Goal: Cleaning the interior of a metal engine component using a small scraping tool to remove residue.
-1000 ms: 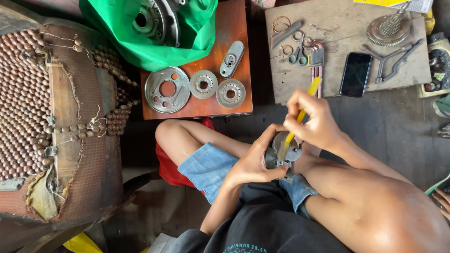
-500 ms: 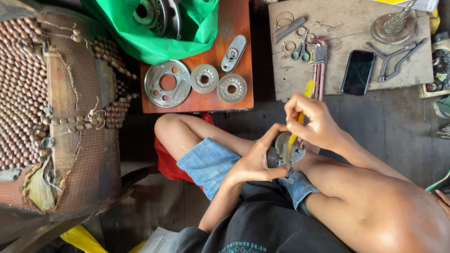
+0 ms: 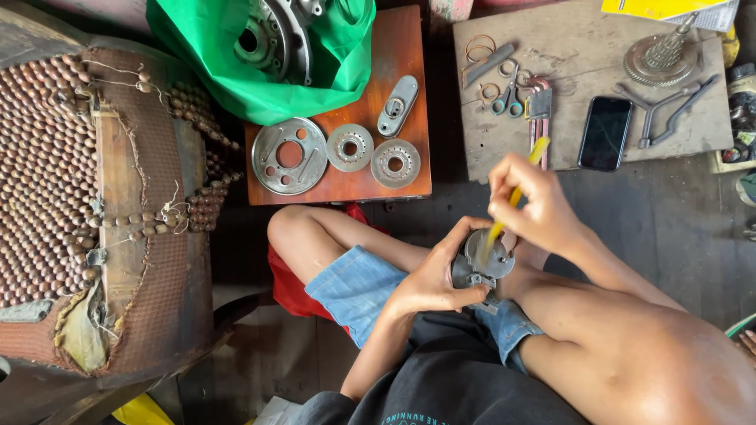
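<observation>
Soft daylight, even and shadow-light, over the whole floor scene

Brightness is moderate and flat; the green bag (image 3: 260, 75) and the bare leg glow without glare; the phone (image 3: 605, 132) screen shows only a dull sheen; deep shade pools under the orange board (image 3: 409, 169) at its lower edge and along the frame's bottom left; the right hand (image 3: 531, 206) and yellow tool (image 3: 516, 197) smear slightly with motion; the rest stays sharp; edges bow a little.

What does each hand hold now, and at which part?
The left hand grips the round metal part by its lower left side. The right hand holds the yellow-handled tool at mid-handle.
</observation>
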